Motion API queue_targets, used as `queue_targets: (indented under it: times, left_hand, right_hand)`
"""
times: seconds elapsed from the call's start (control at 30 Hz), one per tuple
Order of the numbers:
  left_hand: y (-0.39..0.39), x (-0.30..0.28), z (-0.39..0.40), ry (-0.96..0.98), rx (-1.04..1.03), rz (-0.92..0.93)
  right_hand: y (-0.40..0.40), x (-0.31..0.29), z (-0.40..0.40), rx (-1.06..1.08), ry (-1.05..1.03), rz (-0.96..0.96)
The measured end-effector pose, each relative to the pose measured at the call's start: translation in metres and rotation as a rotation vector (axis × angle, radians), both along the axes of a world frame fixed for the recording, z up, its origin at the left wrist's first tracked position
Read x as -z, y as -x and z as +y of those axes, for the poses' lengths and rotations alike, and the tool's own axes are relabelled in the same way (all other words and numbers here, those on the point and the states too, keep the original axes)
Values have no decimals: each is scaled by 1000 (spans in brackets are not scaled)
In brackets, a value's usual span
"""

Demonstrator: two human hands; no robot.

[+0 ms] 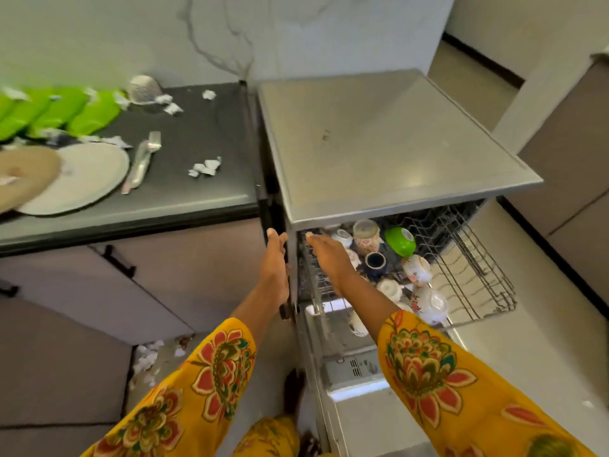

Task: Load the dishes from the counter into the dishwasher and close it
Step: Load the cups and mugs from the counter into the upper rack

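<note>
- I have both hands forward at the open dishwasher [395, 143]; the left hand [275, 262] lies with straight fingers [275, 237] along the dark edge between the table [204, 179] and the machine, holding nothing
- My right hand [329, 255] reaches over the pulled-out upper rack [474, 268], fingers extended and relaxed, empty; whether the fingertips touch the rack's front corner I cannot tell
- The rack already carries a green bowl [400, 240], a tall floral cup [365, 237], a dark blue cup [375, 262] and white floral cups [417, 270], all just to the right of my right hand
- The dishes not yet loaded sit well apart from both hands, far left on the table: a white plate [89, 179], a tan plate [26, 176] overlapping it, green plates [66, 110], a fork [145, 156] and a slotted spoon [145, 89]
- Risk as I judge it: pushing the rack in sharply could knock the loosely set cups together or tip them
- The lowered door [362, 390] lies right at my legs, so a step toward the table could catch it
- Closing now would leave the table's dishes unwashed
- Paper scraps [206, 168] among the plates could ride into the machine
</note>
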State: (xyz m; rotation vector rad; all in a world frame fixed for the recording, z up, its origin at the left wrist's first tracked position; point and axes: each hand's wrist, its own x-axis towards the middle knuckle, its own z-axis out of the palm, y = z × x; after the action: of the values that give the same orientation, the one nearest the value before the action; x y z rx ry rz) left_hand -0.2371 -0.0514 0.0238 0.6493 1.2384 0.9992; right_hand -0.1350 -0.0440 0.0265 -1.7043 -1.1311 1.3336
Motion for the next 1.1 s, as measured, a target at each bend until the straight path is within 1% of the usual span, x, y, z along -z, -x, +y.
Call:
queue_targets:
  times: [0.17, 0.23, 0.37, 0.63, 0.8, 0.87, 1.1]
  left_hand:
    - [55, -20, 0, -47, -113, 53]
    - [76, -28, 4, -84, -156, 43]
    - [118, -40, 15, -111, -231, 43]
    - [218, -62, 62, -133, -409, -68]
    - [281, -68, 99, -137, -461, -71]
    - [298, -74, 111, -134, -450, -63]
    - [331, -86, 144, -134, -421, -79]
  right_hand:
    - [54, -24, 8, -78, -52, 47]
    - [75, -32, 13, -90, -55, 104]
    - [115, -41, 25, -106, -70, 136]
    - [219, -53, 73, -155, -100, 181]
    - [284, -52, 109, -144, -124, 170]
    - [303, -53, 119, -121, -145, 173]
    - [329, -68, 154, -43, -137, 220]
